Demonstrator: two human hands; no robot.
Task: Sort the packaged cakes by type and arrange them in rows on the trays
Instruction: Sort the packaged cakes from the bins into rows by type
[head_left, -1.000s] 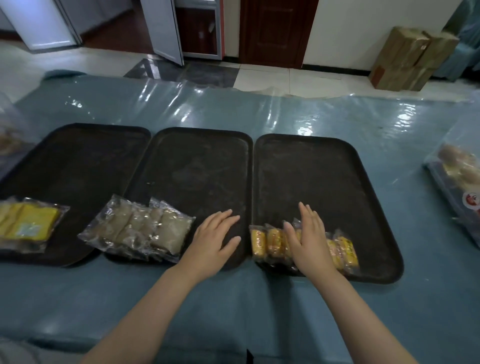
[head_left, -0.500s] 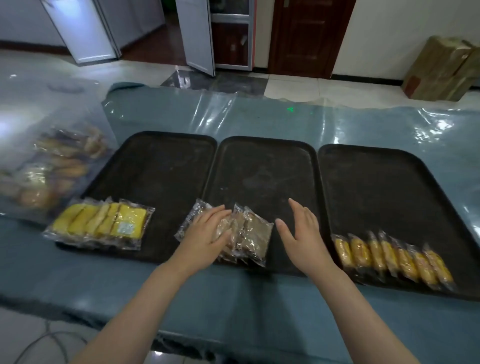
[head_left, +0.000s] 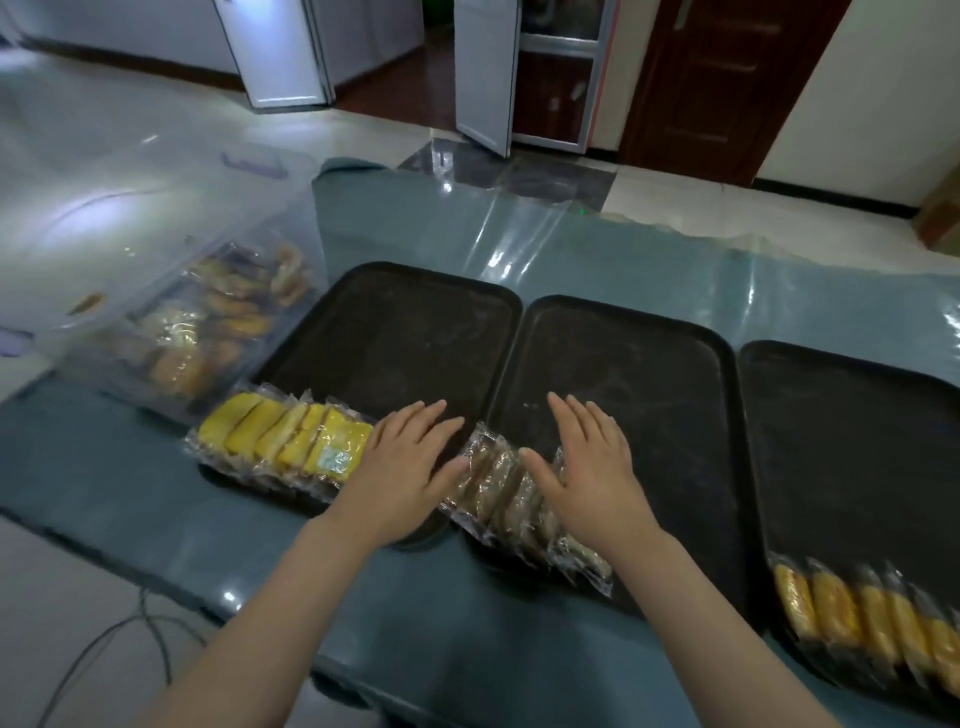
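Observation:
Three black trays lie side by side on the blue table. The left tray (head_left: 395, 332) carries a row of yellow packaged cakes (head_left: 291, 441) at its near edge. The middle tray (head_left: 623, 374) holds a row of brown packaged cakes (head_left: 506, 499) along its near left edge. The right tray (head_left: 852, 426) has a row of orange packaged cakes (head_left: 872, 618) at its near edge. My left hand (head_left: 402, 467) lies flat with straight fingers at the left end of the brown row. My right hand (head_left: 589, 467) rests flat, fingers straight, on the right side of that row.
A clear plastic bin (head_left: 171, 312) with more packaged cakes stands at the table's left end, its lid leaning over it. The table (head_left: 467, 623) is covered in shiny clear film. Cables trail on the floor at the lower left. Doors and a cabinet stand beyond.
My view has swung left. My right hand left the orange row and came over to the brown cakes. My left hand slid to their left end. The brown row now looks tighter.

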